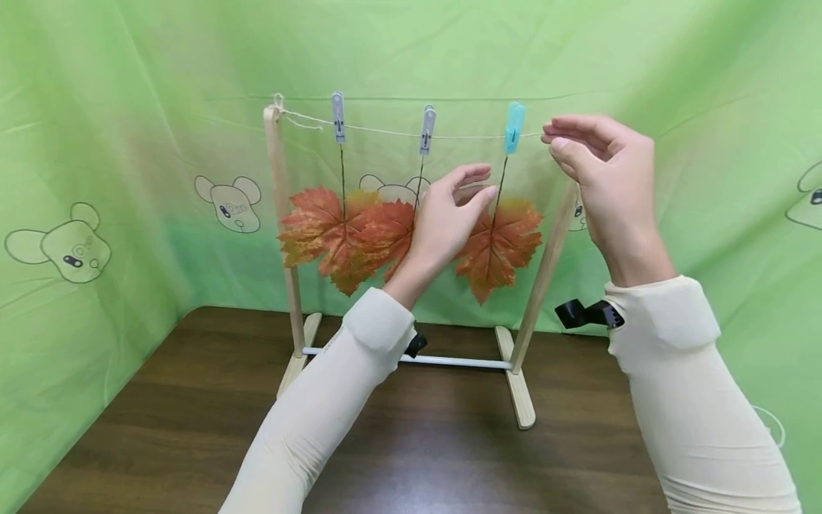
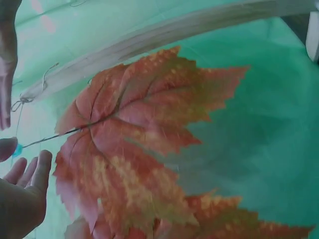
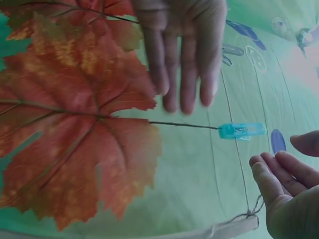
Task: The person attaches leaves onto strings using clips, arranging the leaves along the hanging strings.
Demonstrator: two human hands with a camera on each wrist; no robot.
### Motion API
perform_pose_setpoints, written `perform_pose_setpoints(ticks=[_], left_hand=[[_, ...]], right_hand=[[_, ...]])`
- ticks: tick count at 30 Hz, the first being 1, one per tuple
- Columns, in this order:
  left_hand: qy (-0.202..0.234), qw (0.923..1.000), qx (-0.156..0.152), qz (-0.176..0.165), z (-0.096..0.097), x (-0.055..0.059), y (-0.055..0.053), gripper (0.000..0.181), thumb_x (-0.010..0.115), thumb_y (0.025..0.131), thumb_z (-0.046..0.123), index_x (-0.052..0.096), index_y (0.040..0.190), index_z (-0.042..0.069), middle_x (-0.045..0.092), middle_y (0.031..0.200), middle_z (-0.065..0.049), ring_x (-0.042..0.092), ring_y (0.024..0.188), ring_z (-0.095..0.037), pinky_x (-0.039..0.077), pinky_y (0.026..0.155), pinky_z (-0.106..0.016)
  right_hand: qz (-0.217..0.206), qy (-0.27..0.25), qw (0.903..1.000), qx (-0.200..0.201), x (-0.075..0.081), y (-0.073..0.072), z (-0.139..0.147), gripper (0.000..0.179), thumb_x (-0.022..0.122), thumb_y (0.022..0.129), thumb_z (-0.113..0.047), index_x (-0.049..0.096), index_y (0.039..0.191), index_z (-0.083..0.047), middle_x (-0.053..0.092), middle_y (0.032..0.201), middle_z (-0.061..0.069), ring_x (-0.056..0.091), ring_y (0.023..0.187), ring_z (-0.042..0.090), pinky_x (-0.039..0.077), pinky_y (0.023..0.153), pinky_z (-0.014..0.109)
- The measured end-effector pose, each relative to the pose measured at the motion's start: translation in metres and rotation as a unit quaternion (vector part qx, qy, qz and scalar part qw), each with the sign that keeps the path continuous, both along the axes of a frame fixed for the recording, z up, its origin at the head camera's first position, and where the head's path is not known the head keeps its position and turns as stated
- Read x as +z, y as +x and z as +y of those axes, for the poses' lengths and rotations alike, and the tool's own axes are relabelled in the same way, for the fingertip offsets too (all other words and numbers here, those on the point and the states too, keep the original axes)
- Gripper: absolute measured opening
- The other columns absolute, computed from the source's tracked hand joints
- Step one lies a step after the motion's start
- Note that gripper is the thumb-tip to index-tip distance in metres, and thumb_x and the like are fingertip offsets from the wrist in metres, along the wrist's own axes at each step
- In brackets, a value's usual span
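Three orange-red artificial maple leaves hang by their stems from a string. Two grey clothespins clip the left leaf and the middle leaf; a turquoise clothespin clips the right leaf. My left hand is between the middle and right leaves, fingers loosely bent, covering part of the middle one. My right hand is raised at the string's right end, to the right of the turquoise clothespin. In the right wrist view, both palms show bare, the right hand beside the clothespin.
A wooden frame with a left post, a right post and a white crossbar stands on the dark wooden table. Green cloth printed with bear faces surrounds it. The string is knotted at the left post's top.
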State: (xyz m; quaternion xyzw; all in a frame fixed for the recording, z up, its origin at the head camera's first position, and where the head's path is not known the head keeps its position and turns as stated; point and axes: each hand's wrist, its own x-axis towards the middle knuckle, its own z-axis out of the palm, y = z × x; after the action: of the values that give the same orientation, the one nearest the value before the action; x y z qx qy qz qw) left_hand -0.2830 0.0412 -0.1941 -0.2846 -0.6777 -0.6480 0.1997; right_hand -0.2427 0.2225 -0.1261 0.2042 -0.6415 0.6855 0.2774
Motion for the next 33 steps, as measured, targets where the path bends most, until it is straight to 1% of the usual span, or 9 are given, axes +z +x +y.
perform_pose_setpoints(ticks=[4, 8, 12, 16, 18, 21, 27, 31, 33], left_hand=[[0.004, 0.9992, 0.009, 0.039, -0.014, -0.006, 0.01, 0.036, 0.065, 0.105, 0.017, 0.065, 0.139, 0.005, 0.067, 0.141, -0.012, 0.068, 0.126, -0.015, 0.054, 0.101, -0.02], [-0.016, 0.996, 0.036, 0.08, -0.034, -0.017, 0.02, 0.034, 0.062, 0.107, 0.019, 0.066, 0.138, 0.005, 0.07, 0.138, -0.013, 0.069, 0.126, -0.018, 0.056, 0.102, -0.027], [-0.051, 0.9918, 0.053, 0.105, -0.054, -0.035, 0.031, 0.033, 0.06, 0.108, 0.02, 0.067, 0.137, 0.005, 0.072, 0.133, -0.015, 0.071, 0.121, -0.019, 0.058, 0.099, -0.03], [-0.093, 0.9867, 0.078, 0.107, -0.076, -0.055, 0.041, 0.034, 0.06, 0.108, 0.022, 0.067, 0.136, 0.005, 0.072, 0.131, -0.012, 0.072, 0.114, -0.019, 0.06, 0.095, -0.037], [-0.115, 0.9821, 0.099, 0.112, -0.086, -0.065, 0.044, 0.033, 0.061, 0.108, 0.022, 0.068, 0.136, 0.006, 0.073, 0.13, -0.011, 0.072, 0.111, -0.021, 0.059, 0.093, -0.043], [-0.144, 0.9745, 0.127, 0.116, -0.1, -0.08, 0.048, 0.032, 0.06, 0.108, 0.022, 0.069, 0.135, 0.007, 0.072, 0.133, -0.009, 0.07, 0.117, -0.022, 0.057, 0.097, -0.046], [-0.205, 0.9574, 0.176, 0.103, -0.128, -0.106, 0.057, 0.033, 0.061, 0.108, 0.024, 0.069, 0.137, 0.011, 0.07, 0.138, -0.005, 0.065, 0.13, -0.024, 0.053, 0.107, -0.047], [-0.258, 0.9426, 0.2, 0.073, -0.144, -0.117, 0.064, 0.037, 0.06, 0.108, 0.031, 0.066, 0.141, 0.016, 0.066, 0.144, -0.003, 0.062, 0.135, -0.025, 0.051, 0.108, -0.052], [-0.287, 0.9331, 0.209, 0.057, -0.15, -0.122, 0.067, 0.04, 0.058, 0.108, 0.037, 0.064, 0.144, 0.018, 0.063, 0.148, -0.002, 0.06, 0.138, -0.026, 0.05, 0.109, -0.054]], right_hand=[[0.012, -0.002, 0.9997, -0.023, -0.013, 0.005, 0.004, 0.023, 0.073, 0.094, 0.001, 0.076, 0.117, 0.002, 0.079, 0.107, 0.004, 0.073, 0.105, 0.017, 0.056, 0.092, 0.017], [0.02, 0.03, 0.9969, -0.07, -0.026, 0.011, 0.006, 0.022, 0.071, 0.096, -0.002, 0.076, 0.117, 0.002, 0.079, 0.107, 0.001, 0.072, 0.106, 0.015, 0.054, 0.094, 0.017], [0.02, 0.078, 0.9891, -0.124, -0.041, 0.018, 0.007, 0.022, 0.068, 0.099, -0.007, 0.077, 0.119, -0.002, 0.079, 0.109, -0.003, 0.071, 0.107, 0.012, 0.054, 0.093, 0.016], [0.014, 0.134, 0.9754, -0.175, -0.059, 0.024, 0.008, 0.023, 0.065, 0.103, -0.013, 0.078, 0.122, -0.008, 0.079, 0.116, -0.003, 0.07, 0.109, 0.008, 0.053, 0.094, 0.016], [0.007, 0.161, 0.9667, -0.198, -0.07, 0.027, 0.01, 0.025, 0.063, 0.105, -0.017, 0.077, 0.124, -0.011, 0.078, 0.121, -0.003, 0.069, 0.111, 0.005, 0.052, 0.097, 0.017], [-0.003, 0.19, 0.9561, -0.223, -0.086, 0.031, 0.011, 0.027, 0.063, 0.106, -0.02, 0.076, 0.128, -0.012, 0.077, 0.126, 0.0, 0.067, 0.115, 0.001, 0.052, 0.101, 0.02], [0.025, 0.219, 0.9477, -0.231, -0.115, 0.035, 0.01, 0.029, 0.061, 0.105, -0.012, 0.073, 0.13, -0.005, 0.073, 0.13, 0.014, 0.063, 0.112, -0.004, 0.052, 0.1, 0.014], [0.07, 0.257, 0.9332, -0.241, -0.135, 0.033, 0.01, 0.03, 0.061, 0.103, -0.004, 0.07, 0.131, 0.002, 0.071, 0.129, 0.022, 0.066, 0.114, 0.011, 0.047, 0.102, 0.01], [0.089, 0.284, 0.9207, -0.252, -0.144, 0.032, 0.01, 0.031, 0.061, 0.103, -0.003, 0.069, 0.132, 0.004, 0.07, 0.131, 0.024, 0.067, 0.12, 0.026, 0.049, 0.108, 0.023]])
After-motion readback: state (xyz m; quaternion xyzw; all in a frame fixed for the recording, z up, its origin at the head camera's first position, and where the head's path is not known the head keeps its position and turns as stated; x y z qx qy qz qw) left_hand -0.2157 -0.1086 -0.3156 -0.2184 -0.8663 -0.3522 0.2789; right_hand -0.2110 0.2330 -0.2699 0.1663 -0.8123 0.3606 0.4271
